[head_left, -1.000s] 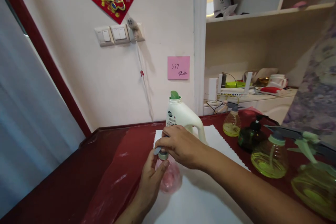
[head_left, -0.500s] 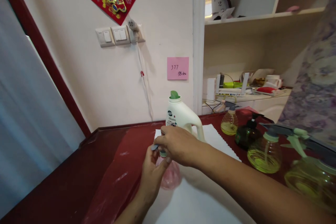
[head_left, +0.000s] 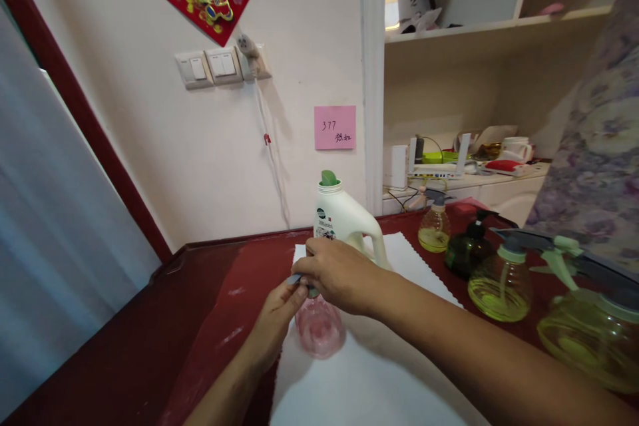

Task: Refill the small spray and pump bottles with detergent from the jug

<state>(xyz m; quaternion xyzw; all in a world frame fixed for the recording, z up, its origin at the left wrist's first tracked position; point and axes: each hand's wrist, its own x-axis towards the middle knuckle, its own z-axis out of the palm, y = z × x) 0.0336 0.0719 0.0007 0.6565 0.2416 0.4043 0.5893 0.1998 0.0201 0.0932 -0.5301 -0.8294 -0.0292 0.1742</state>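
A clear pink bottle (head_left: 320, 329) stands upright on a white cloth (head_left: 379, 373). At its top, my right hand (head_left: 339, 276) is closed around the neck, covering most of the bottle's grey spray head (head_left: 294, 278). My left hand (head_left: 279, 313) pinches that grey part from the left, fingertips against the right hand's. Just behind the hands is a pale green jug (head_left: 344, 213) with a handle and an uncapped mouth, in which a green spout shows. The right hand hides the jug's lower front.
On the red table (head_left: 214, 306), a small spray bottle (head_left: 434, 229), a dark pump bottle (head_left: 468, 249) and larger bottles of yellow liquid (head_left: 502, 289) line the right side. A shelf (head_left: 474, 180) with a router is behind them. The wall rises behind the jug.
My left hand has shifted its fingers up towards the grey part, its thumb leaving the bottle's shoulder, so more of the pink bottle shows. My right hand stays at the neck.
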